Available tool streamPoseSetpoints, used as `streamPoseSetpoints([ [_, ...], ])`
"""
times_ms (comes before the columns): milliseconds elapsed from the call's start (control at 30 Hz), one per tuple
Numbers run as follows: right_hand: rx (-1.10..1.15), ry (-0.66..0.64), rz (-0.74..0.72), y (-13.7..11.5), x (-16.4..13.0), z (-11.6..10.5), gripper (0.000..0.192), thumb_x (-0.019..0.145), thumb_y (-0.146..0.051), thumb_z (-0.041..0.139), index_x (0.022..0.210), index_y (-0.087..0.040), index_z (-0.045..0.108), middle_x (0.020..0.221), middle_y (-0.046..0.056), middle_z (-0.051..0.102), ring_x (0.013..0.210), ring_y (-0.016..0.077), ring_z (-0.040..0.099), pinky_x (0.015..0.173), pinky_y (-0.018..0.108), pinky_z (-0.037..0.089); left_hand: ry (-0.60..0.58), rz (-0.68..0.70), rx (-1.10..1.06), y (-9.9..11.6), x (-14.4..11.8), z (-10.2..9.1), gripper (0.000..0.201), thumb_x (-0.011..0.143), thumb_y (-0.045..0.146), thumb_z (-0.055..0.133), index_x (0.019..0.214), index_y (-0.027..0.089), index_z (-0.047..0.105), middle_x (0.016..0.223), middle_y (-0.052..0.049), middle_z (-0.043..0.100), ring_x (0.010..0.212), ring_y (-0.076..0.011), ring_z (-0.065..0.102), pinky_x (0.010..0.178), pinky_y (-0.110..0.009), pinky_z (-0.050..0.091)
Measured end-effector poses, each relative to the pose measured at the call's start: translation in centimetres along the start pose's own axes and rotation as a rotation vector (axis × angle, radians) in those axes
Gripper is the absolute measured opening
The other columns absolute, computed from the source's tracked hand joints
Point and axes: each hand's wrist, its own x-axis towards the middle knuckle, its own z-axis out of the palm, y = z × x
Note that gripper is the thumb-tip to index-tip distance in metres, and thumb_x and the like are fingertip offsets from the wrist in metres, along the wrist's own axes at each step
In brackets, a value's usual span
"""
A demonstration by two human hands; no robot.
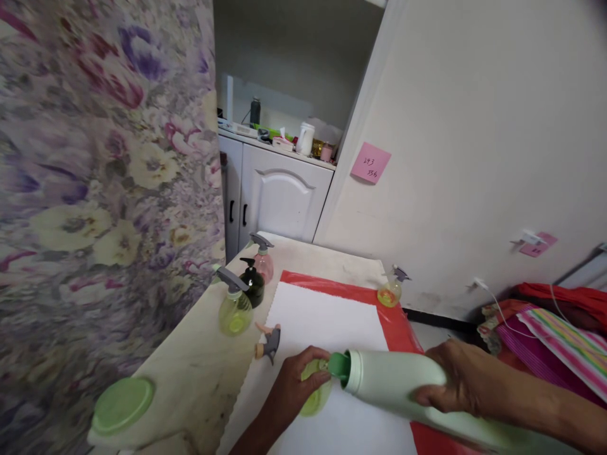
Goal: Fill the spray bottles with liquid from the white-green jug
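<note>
My left hand [298, 382] is closed around the neck of a small, clear yellow-green bottle [313, 403] that has no head on it. In my right hand [458, 379] a large pale green bottle [389, 377] lies tipped nearly level. Its darker green spout [339, 365] meets the small bottle's mouth by my left fingertips. Whether liquid is flowing, I cannot tell. A loose grey and peach trigger spray head [269, 344] lies left of my left hand, at the edge of the white sheet [327, 316].
Along the table's left side stand a yellow-green spray bottle [235, 315], a dark pump bottle [255, 284] and a pink spray bottle [264, 265]. Another spray bottle [389, 294] stands back right on red plastic [401, 325]. A round green lid [124, 404] is front left.
</note>
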Motion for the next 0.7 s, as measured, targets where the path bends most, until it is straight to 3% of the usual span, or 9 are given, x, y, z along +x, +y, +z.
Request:
streamPoseSetpoints([
  [400, -0.011, 0.004, -0.008, 0.2, 0.0, 0.1, 0.045, 0.074, -0.062, 0.059, 0.068, -0.018, 0.062, 0.061, 0.003, 0.062, 0.055, 0.0141, 0.054, 0.046, 0.024, 0.028, -0.001, -0.013, -0.002, 0.0, 0.0, 0.0, 0.018, 0.078, 0.027, 0.064, 0.094, 0.022, 0.068, 0.092, -0.001, 0.073, 0.091, -0.0211, 0.064, 0.086, -0.030, 0.044],
  [700, -0.013, -0.026, 0.015, -1.2, -0.2, -0.7, 0.046, 0.074, -0.061, 0.058, 0.068, -0.016, 0.063, 0.063, 0.004, 0.062, 0.055, 0.0140, 0.051, 0.046, 0.024, 0.026, -0.002, 0.013, 0.018, 0.0, 0.1, 0.0, 0.018, 0.079, 0.028, 0.064, 0.095, 0.022, 0.067, 0.092, 0.000, 0.072, 0.091, -0.0205, 0.064, 0.085, -0.029, 0.043],
])
